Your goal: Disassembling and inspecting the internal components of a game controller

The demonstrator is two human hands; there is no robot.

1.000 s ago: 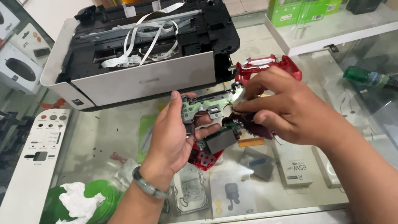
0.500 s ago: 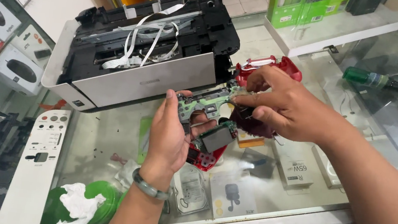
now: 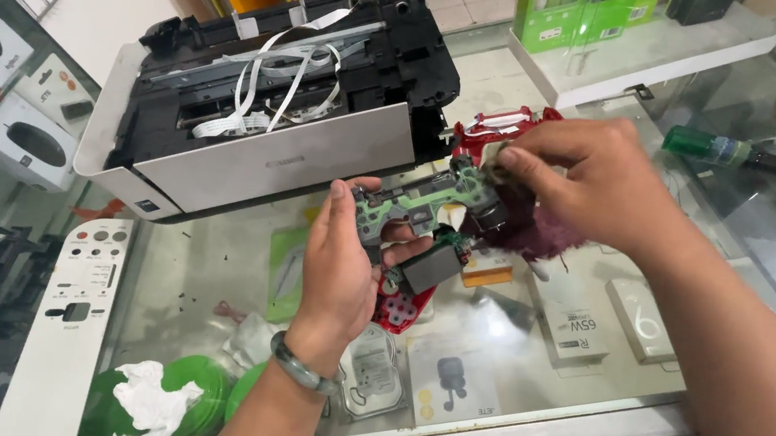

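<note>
since the earlier frame the left hand (image 3: 340, 271) had slid a little lower on the green circuit board (image 3: 413, 213), and the right hand (image 3: 582, 181) had shifted so its fingertips pressed at the board's right end. the board was held up in the air between the two hands, just in front of the opened printer (image 3: 265, 94), with a small grey block (image 3: 431, 268) hanging under it. the left fingers were clamped on the board's left end, thumb on top. the right fingers were pinched together on a pale scrap against the board, with a dark red cloth (image 3: 543, 237) bunched beneath them; it looked like a wiping or cleaning step, partway through. the next move would probably have called for a steady left grip and light pressure, so the board did not flex or the hanging block pull loose.

a red shell piece (image 3: 493, 127) lay behind the right hand and another red part (image 3: 400, 308) below the left. the surface was a glass counter (image 3: 203, 274) over boxed goods, with a white button panel (image 3: 71, 307) at the left, a green-handled screwdriver (image 3: 722, 149) at the right, and crumpled white tissue (image 3: 150, 401) on a green lid.
</note>
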